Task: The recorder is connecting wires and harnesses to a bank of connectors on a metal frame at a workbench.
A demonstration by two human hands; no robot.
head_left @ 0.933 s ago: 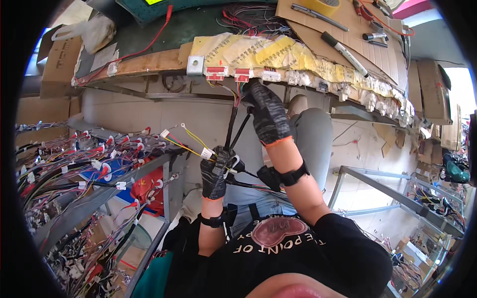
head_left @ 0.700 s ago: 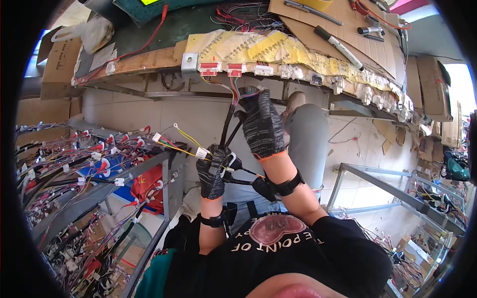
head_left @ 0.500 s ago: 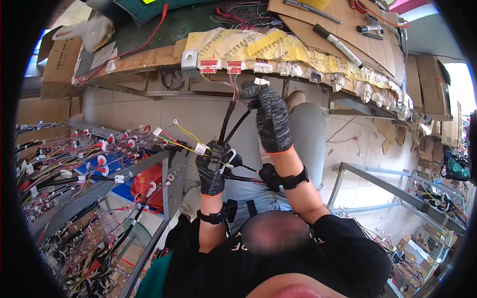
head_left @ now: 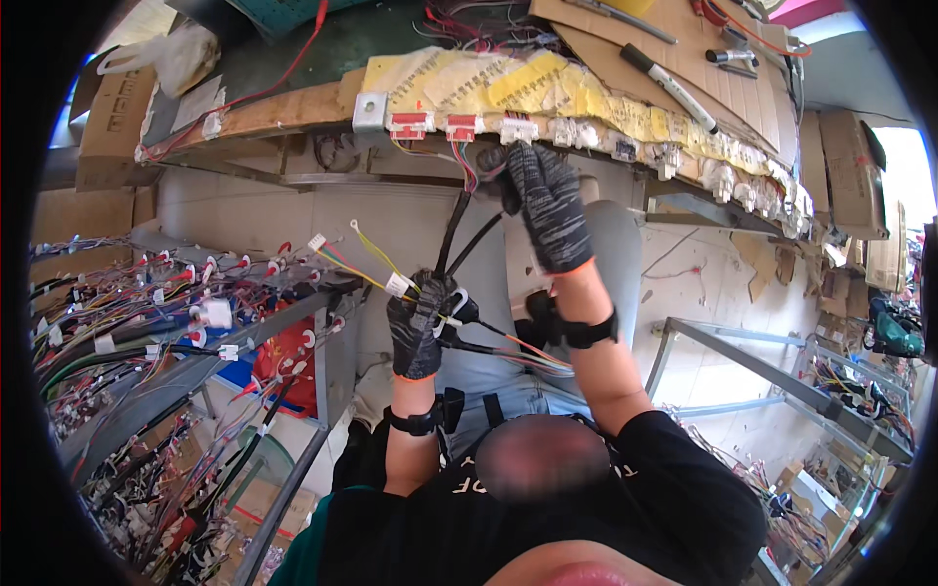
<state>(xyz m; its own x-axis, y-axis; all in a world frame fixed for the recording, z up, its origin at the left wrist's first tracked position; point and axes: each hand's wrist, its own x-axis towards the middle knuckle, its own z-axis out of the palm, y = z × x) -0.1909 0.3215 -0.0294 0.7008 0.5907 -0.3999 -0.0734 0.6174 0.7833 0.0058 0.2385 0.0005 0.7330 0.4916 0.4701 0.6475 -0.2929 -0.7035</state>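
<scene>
Both my hands wear dark grey knit gloves with orange cuffs. My left hand (head_left: 418, 322) is closed round a wire harness (head_left: 450, 234) whose black-sleeved branches run up toward the bench edge. Loose yellow, red and green wires with a white plug (head_left: 318, 242) and a ring terminal stick out to its left. My right hand (head_left: 549, 207) pinches the end of one black branch at a white socket (head_left: 518, 130) on the bench edge; its fingers hide the white connector. To the left, a red-and-white socket (head_left: 462, 127) has coloured harness wires in it, and another (head_left: 410, 125) holds thin wires.
More white sockets (head_left: 576, 134) line the bench edge to the right, below yellow labelled tape (head_left: 454, 86). Markers (head_left: 669, 90) lie on cardboard. Metal racks hung with many harnesses stand at left (head_left: 186, 332) and right (head_left: 782, 342). Cardboard boxes (head_left: 117, 117) flank the bench.
My right hand has moved up to the white socket, and the white connector seen at its fingertips is now hidden. My left hand stays closed on the harness, nearly in place.
</scene>
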